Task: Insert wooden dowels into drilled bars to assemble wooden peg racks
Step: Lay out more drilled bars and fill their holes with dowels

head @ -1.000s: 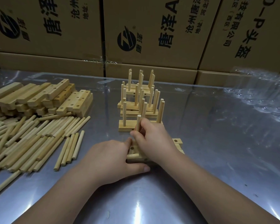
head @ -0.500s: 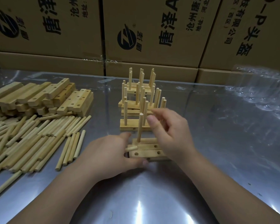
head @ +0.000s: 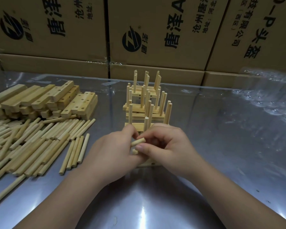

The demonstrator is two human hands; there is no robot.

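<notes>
Head view: left hand (head: 112,151) grips a dowel (head: 138,142), fingers curled round it. The right hand (head: 168,146) pinches its free end between thumb and forefinger, likely taking it over for insertion. Beneath both hands the drilled bar (head: 147,163) lies flat on the table, one peg (head: 146,125) upright in it. Just behind, finished racks (head: 144,106) stand stacked, out of the way. Well left, loose dowels (head: 31,141) lie within reach.

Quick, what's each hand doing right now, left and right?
Left hand: holds a loose dowel.
Right hand: fingers curled by that dowel's tip; grip cannot be told.
</notes>
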